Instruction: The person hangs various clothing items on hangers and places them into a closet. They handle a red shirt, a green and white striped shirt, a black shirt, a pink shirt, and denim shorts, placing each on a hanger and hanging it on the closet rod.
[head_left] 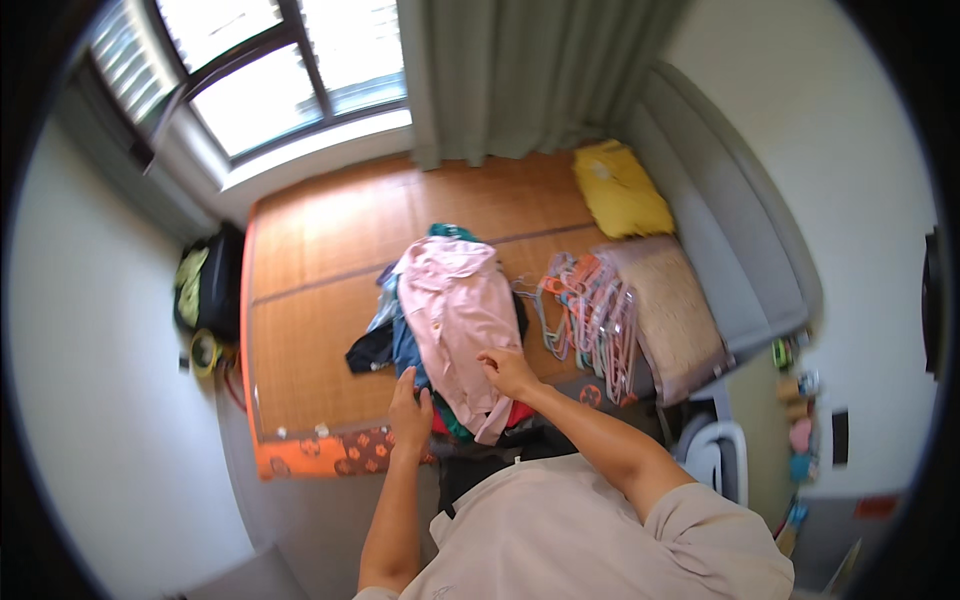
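A pink button-up shirt (460,310) lies spread lengthwise on top of a pile of clothes on the mat-covered bed. Blue (405,345), black and green garments stick out from under it. My left hand (408,415) hovers at the shirt's lower left, fingers stretched and thumb apart, holding nothing. Over the lower right part of the shirt is my right hand (508,374), its fingers loosely bent and slightly apart. No cloth is seen lifted in it, though some fingertips are blurred.
Right of the pile lies a heap of pink, white and orange clothes hangers (595,315). Beyond it are a beige pillow (670,310), a yellow cushion (622,190) and the grey headboard (720,190). A black bag (215,280) stands left of the bed; a white chair (718,455) is at the right.
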